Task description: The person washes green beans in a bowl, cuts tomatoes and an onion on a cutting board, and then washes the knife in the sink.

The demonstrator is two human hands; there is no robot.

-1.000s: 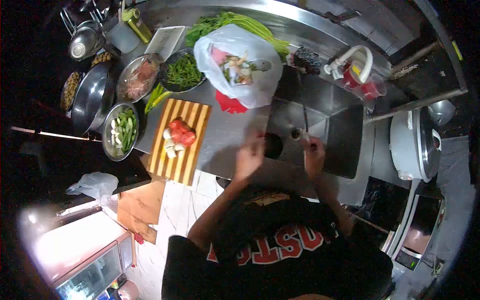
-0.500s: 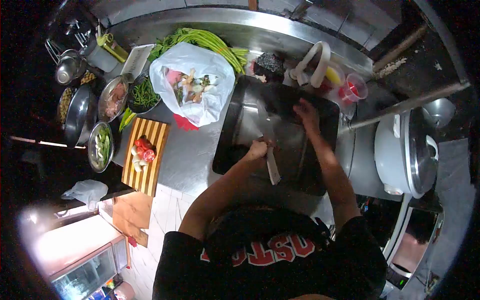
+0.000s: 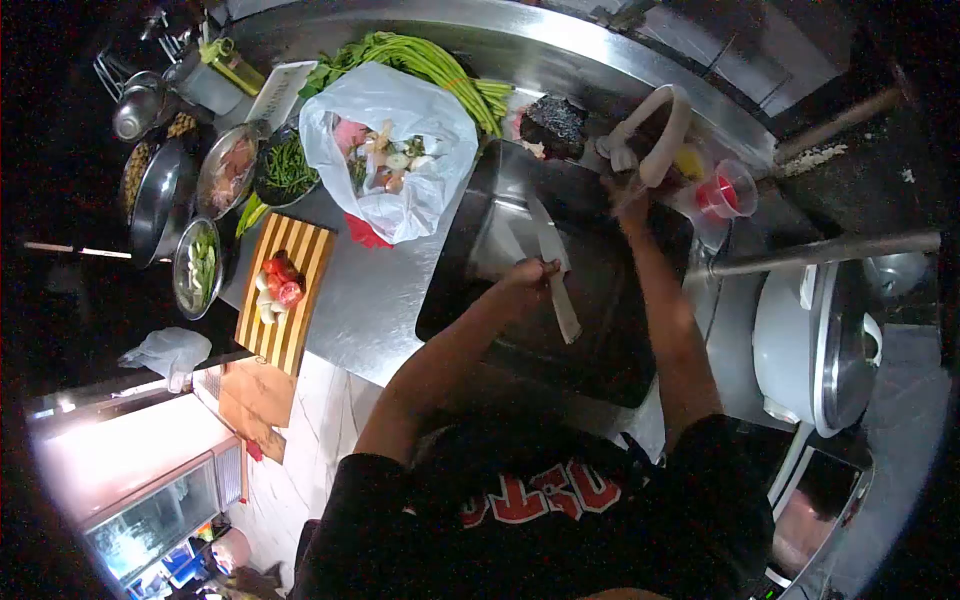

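Observation:
My left hand (image 3: 527, 277) is closed around a knife (image 3: 547, 232) over the dark sink basin (image 3: 465, 290). The blade points toward the back of the basin, and the pale lower end sticks out below my fingers toward me. My right hand (image 3: 628, 203) is up at the basin's back right, just below the curved white faucet (image 3: 662, 135). Its fingers are blurred, so I cannot make out whether they touch the faucet.
Left of the basin are a white plastic bag (image 3: 440, 190) of scraps, long green stalks (image 3: 415, 60) and a striped cutting board (image 3: 300, 325) with cut tomato and white pieces. Several bowls line the far left. A red cup (image 3: 722, 192) and white cooker (image 3: 785, 340) are at right.
My right hand has moved from over the basin up and back to the faucet. My left hand, still holding the knife, has shifted slightly up and right. The view has shifted a little.

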